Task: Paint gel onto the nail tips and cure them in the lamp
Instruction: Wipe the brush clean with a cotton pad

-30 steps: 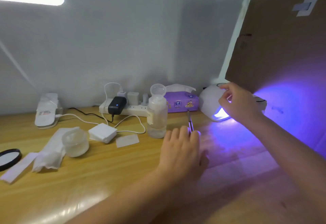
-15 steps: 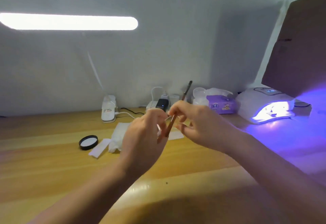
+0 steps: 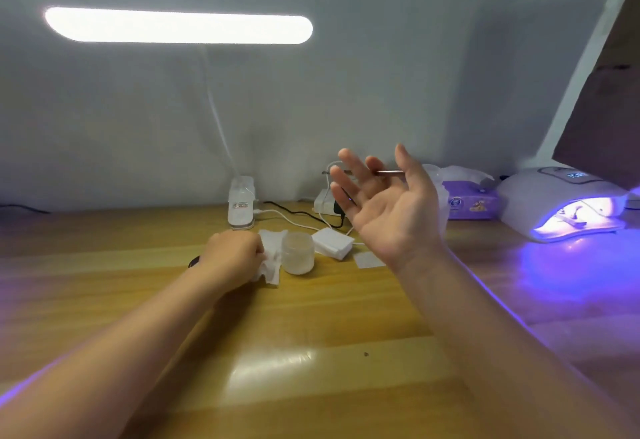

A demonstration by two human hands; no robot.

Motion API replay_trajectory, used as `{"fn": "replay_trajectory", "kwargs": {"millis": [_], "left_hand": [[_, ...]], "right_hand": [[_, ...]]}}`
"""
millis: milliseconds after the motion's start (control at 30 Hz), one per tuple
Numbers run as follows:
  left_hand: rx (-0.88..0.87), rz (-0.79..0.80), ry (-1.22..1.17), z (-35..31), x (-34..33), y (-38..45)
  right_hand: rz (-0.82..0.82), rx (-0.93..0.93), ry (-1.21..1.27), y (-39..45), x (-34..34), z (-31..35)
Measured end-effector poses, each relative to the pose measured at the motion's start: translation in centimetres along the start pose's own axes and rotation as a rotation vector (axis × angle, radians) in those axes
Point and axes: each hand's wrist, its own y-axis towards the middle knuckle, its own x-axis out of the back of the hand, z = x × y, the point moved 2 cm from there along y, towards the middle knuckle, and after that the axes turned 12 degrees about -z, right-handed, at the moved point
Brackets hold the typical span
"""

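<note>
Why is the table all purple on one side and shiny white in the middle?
Head view: the nail curing lamp on the right is lit and spills violet light over the wooden table beside it; head view: the white patch near the front is glare, the desk lamp bar mirrored in the glossy wood; that bar is blown out to white.

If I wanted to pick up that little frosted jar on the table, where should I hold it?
Probably round the straight side wall of the jar, coming from the front: it stands upright, the tissue in the left hand crowds its left, the white pads its right rear.
</note>
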Motion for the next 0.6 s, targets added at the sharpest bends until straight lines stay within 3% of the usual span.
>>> {"fn": "replay_trajectory", "kwargs": {"millis": [133, 200, 300, 400, 500, 600], "left_hand": [[0.431, -0.309, -0.529, 0.3, 3.6, -1.0], [0.580, -0.367, -0.863, -1.0, 6.5, -2.1], [0.621, -0.116, -1.510, -6.1, 9.8, -4.8], [0.491, 0.166, -1.862, -10.8, 11.6, -7.1], [0.514, 0.193, -2.050, -13.6, 11.3, -7.5], [0.655, 0.156, -2.029, -15.1, 10.2, -7.5]], "right_hand": [[-0.011, -0.019, 0.110, -0.5, 0.0, 0.3], [-0.008, -0.002, 0.115, -0.7, -0.3, 0.3], [0.011, 0.030, 0.101, -0.9, -1.0, -0.4], [-0.002, 0.081, 0.098, -1.4, -1.6, -1.4], [0.054, 0.132, 0.077, -2.0, -1.8, -1.9], [0.084, 0.211, 0.012, -2.2, -1.9, -2.3]]}}
